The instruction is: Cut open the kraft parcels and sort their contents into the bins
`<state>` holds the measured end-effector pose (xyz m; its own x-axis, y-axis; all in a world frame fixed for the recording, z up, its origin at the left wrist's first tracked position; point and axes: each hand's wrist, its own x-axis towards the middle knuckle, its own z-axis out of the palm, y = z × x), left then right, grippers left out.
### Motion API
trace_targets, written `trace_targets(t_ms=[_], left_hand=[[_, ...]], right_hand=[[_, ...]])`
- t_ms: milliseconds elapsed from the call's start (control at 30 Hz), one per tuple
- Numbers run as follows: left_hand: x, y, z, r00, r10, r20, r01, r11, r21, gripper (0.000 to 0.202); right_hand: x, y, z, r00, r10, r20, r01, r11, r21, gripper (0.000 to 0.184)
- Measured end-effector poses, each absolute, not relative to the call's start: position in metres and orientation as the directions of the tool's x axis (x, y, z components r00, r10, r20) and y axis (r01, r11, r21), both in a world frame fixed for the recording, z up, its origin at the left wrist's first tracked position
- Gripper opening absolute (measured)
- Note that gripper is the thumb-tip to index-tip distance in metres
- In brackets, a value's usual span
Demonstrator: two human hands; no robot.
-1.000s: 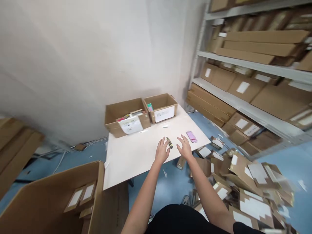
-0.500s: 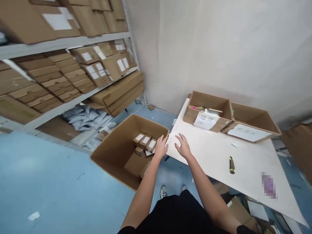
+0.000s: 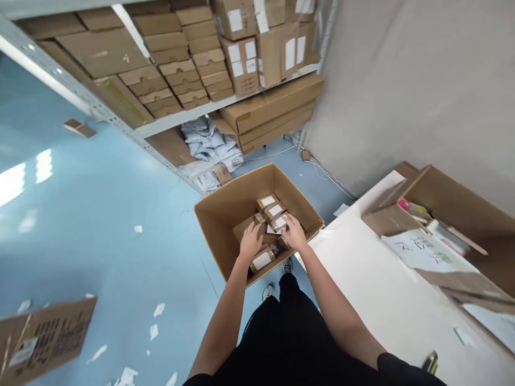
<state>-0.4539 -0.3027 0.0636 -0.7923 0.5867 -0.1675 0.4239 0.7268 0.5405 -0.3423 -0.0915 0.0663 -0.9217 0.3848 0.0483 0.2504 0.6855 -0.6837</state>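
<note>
A large open cardboard box (image 3: 217, 236) stands on the floor in front of me, with several small cartons (image 3: 274, 210) bearing white labels inside it. Both of my hands reach into this box. My left hand (image 3: 251, 242) hangs above the near-left cartons, fingers spread, just over a labelled carton (image 3: 262, 260). Over the right-hand cartons is my right hand (image 3: 294, 234), its thumb and fingers apart around the end of one; whether it touches that carton I cannot tell. Neither hand visibly holds anything.
On my right is a white table (image 3: 346, 268) carrying an open cardboard box (image 3: 454, 198) and a yellow-black utility knife (image 3: 430, 363). A metal shelf (image 3: 189, 113) full of cartons runs along the back left. Paper scraps (image 3: 153, 331) and a printed carton (image 3: 48, 338) lie on the blue floor.
My view has swung left and down. Both hands have left the table's edge and moved into the large cardboard box, above the small cartons.
</note>
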Motion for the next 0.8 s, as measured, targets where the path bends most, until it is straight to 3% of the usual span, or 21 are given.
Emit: trace_targets(t_ms=[167, 333, 500, 667, 800], left_hand=[[-0.457, -0.311, 0.009, -0.838, 0.440, -0.324, 0.220, 0.814, 0.537, 0.056], [-0.437, -0.330, -0.066, -0.793, 0.260, -0.551, -0.137, 0.806, 0.576, 0.055], [-0.426, -0.353, -0.154, -0.617, 0.072, -0.784, -0.422, 0.810, 0.407, 0.059], [-0.437, -0.362, -0.253, -0.554, -0.015, -0.832, -0.504, 0.802, 0.321, 0.070], [-0.437, -0.367, -0.325, -0.527, -0.056, -0.848, -0.565, 0.769, 0.300, 0.084]], right_hand=[[-0.382, -0.079, 0.016, -0.958, 0.250, -0.137, 0.277, 0.698, -0.661, 0.059], [-0.415, -0.095, -0.046, -0.918, 0.118, -0.379, 0.340, 0.726, -0.598, 0.062], [-0.437, -0.119, -0.125, -0.813, 0.043, -0.581, 0.380, 0.795, -0.473, 0.067], [-0.445, -0.134, -0.218, -0.731, 0.014, -0.682, 0.353, 0.863, -0.361, 0.067], [-0.434, -0.140, -0.290, -0.707, -0.010, -0.707, 0.375, 0.842, -0.387, 0.063]])
